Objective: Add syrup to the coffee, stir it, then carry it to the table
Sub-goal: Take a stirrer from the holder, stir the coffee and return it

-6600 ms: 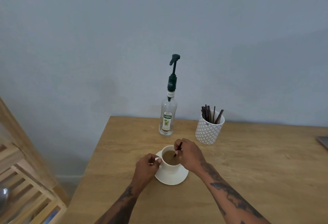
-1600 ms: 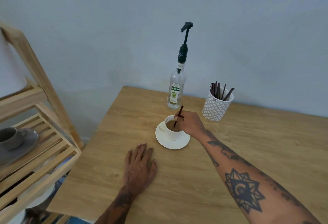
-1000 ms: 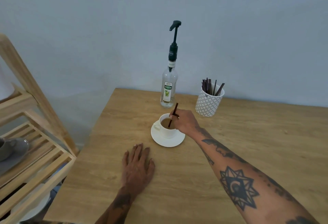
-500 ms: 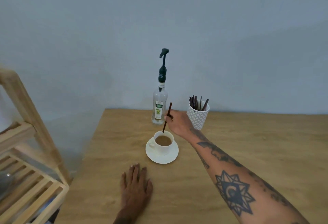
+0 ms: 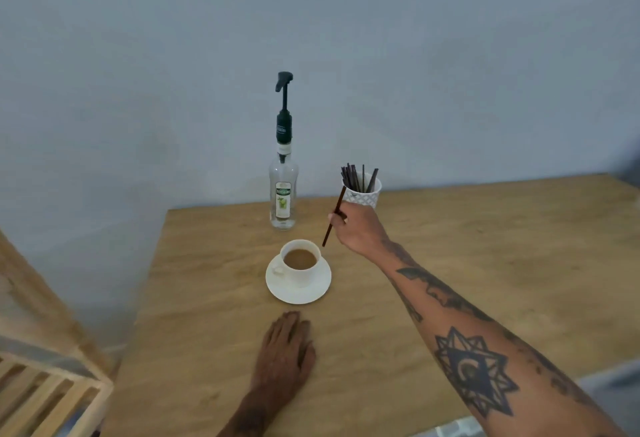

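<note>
Right hand (image 5: 358, 229) pinches stirrer (image 5: 333, 218); left hand (image 5: 284, 350) flat on table (image 5: 485, 246).

Right hand (image 5: 358, 229) pinches stirrer (image 5: 334, 215) above cup (image 5: 300, 262); left hand (image 5: 285, 350) flat on table (image 5: 485, 246).

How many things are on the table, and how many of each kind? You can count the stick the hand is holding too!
Syrup bottle: 1
Coffee cup: 1
Saucer: 1
White patterned stick holder: 1
Stir stick in the right hand: 1
Total: 5, not counting the bunch of sticks in the holder, which is too packed to count.
</note>
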